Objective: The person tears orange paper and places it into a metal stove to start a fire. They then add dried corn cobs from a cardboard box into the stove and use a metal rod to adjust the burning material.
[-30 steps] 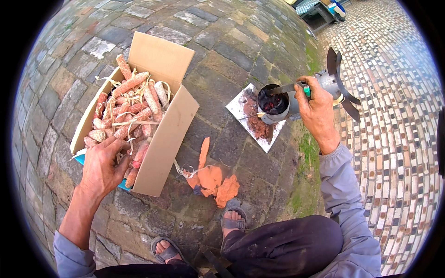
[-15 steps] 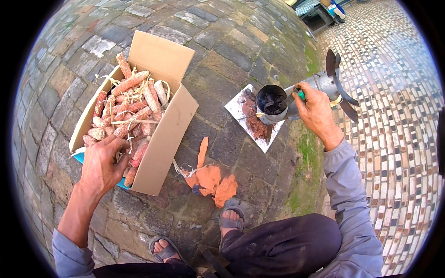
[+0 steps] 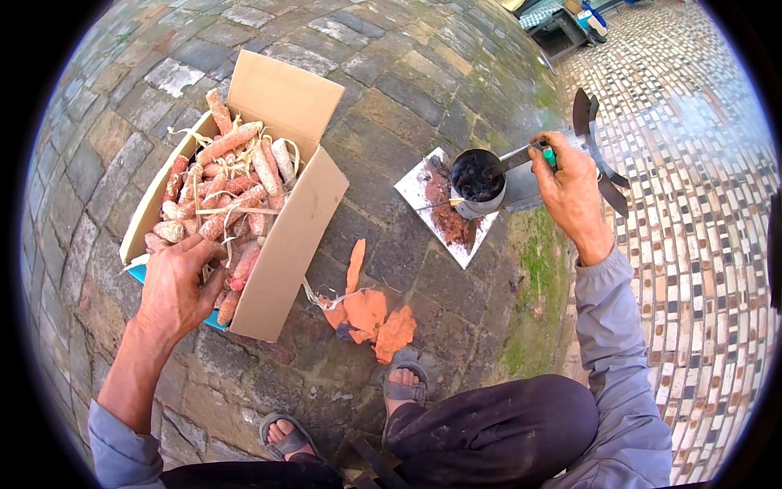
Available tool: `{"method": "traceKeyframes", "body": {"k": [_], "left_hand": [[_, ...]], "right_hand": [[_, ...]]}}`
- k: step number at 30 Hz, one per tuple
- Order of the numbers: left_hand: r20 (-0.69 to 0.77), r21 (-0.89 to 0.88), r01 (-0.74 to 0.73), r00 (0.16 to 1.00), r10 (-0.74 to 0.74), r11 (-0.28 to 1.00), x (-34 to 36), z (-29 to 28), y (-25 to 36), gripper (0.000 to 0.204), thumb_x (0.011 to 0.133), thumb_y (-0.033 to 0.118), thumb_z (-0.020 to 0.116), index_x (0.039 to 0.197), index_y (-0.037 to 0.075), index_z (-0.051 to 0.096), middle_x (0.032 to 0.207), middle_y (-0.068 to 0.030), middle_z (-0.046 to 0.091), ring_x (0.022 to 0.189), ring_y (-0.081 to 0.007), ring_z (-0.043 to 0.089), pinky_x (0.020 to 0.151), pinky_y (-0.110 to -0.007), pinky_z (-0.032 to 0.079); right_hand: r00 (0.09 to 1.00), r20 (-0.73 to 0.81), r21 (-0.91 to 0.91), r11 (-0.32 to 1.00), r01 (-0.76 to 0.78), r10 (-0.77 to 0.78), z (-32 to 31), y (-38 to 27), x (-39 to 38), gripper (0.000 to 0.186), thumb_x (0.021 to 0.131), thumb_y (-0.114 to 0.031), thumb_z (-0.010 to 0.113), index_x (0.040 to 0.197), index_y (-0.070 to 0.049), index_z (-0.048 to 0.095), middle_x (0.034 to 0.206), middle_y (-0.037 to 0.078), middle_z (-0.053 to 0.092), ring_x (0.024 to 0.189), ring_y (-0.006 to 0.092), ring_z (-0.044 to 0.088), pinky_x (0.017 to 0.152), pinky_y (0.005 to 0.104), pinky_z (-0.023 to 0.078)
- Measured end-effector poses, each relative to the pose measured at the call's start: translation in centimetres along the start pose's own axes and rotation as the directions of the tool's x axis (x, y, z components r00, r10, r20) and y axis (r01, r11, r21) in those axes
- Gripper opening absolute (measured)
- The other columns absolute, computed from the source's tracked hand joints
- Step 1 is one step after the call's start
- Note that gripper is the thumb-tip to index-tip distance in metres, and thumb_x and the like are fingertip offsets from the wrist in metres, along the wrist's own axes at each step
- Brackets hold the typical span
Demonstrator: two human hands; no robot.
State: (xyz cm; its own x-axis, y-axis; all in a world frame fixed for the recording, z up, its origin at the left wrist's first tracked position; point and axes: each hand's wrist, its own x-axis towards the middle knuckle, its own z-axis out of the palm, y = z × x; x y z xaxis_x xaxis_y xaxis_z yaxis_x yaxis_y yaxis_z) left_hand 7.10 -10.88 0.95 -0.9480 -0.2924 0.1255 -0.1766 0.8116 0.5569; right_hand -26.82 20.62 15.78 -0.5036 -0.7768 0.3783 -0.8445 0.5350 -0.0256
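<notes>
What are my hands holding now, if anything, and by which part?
Your right hand holds a flat metal strip by the end away from the metal can. Your left hand is at the corncobs; whether it grips one cannot be told.

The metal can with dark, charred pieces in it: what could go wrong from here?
Burn: the right hand grips a metal strip whose tip is at the mouth of the metal can; if the charred pieces are hot, heat might reach the skin.

Spill: a jolt could flick bits onto the powder-strewn white tile or past it.

Stray spark: the cardboard box of corn cobs and the orange scraps lie nearby and look burnable.
</notes>
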Motion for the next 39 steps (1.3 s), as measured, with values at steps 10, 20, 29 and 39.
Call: {"method": "traceKeyframes", "body": {"k": [10, 20, 29, 39], "left_hand": [[-0.002, -0.011, -0.005, 1.000, 0.005, 1.000, 0.1, 0.1, 0.2, 0.021, 0.072, 0.002, 0.070, 0.093, 0.001, 0.068, 0.081, -0.0143, 0.063, 0.072, -0.0330, 0.065, 0.065, -0.041, 0.051], [0.054, -0.015, 0.049, 0.997, -0.048, 0.999, 0.1, 0.3, 0.2, 0.019, 0.074, 0.003, 0.070, 0.093, 0.001, 0.067, 0.085, -0.0155, 0.066, 0.076, -0.0354, 0.066, 0.068, -0.044, 0.053], [0.027, -0.097, 0.023, 0.999, -0.020, 0.995, 0.9, 0.9, 0.8, 0.021, 0.076, 0.001, 0.069, 0.097, 0.001, 0.067, 0.084, -0.0162, 0.067, 0.075, -0.0338, 0.067, 0.066, -0.042, 0.053], [0.001, -0.160, -0.038, 0.999, 0.039, 0.986, 1.9, 1.1, 3.1, 0.024, 0.076, 0.001, 0.073, 0.099, 0.002, 0.067, 0.077, -0.0126, 0.067, 0.062, -0.0276, 0.065, 0.059, -0.035, 0.052]], "right_hand": [[0.998, -0.001, -0.054, 0.997, 0.063, -0.063, 3.5, 1.6, 0.5, 0.019, 0.088, -0.011, 0.069, 0.103, -0.004, 0.061, 0.080, 0.021, 0.065, 0.074, 0.0394, 0.065, 0.063, 0.0430, 0.049], [0.993, -0.110, 0.080, 0.996, -0.028, 0.037, 0.5, -0.7, -0.1, 0.018, 0.089, -0.008, 0.070, 0.105, -0.003, 0.064, 0.081, 0.016, 0.067, 0.069, 0.0286, 0.067, 0.062, 0.0348, 0.049], [0.971, -0.217, 0.201, 0.978, -0.055, 0.099, -3.4, -3.0, -4.4, 0.015, 0.093, -0.006, 0.066, 0.107, -0.001, 0.064, 0.073, 0.004, 0.063, 0.066, 0.0096, 0.061, 0.059, 0.0247, 0.046], [0.956, 0.166, 0.250, 0.927, -0.279, 0.243, -2.6, -2.4, -12.7, 0.017, 0.087, 0.001, 0.068, 0.103, 0.000, 0.064, 0.079, 0.011, 0.063, 0.063, 0.0174, 0.061, 0.057, 0.0297, 0.046]]}}
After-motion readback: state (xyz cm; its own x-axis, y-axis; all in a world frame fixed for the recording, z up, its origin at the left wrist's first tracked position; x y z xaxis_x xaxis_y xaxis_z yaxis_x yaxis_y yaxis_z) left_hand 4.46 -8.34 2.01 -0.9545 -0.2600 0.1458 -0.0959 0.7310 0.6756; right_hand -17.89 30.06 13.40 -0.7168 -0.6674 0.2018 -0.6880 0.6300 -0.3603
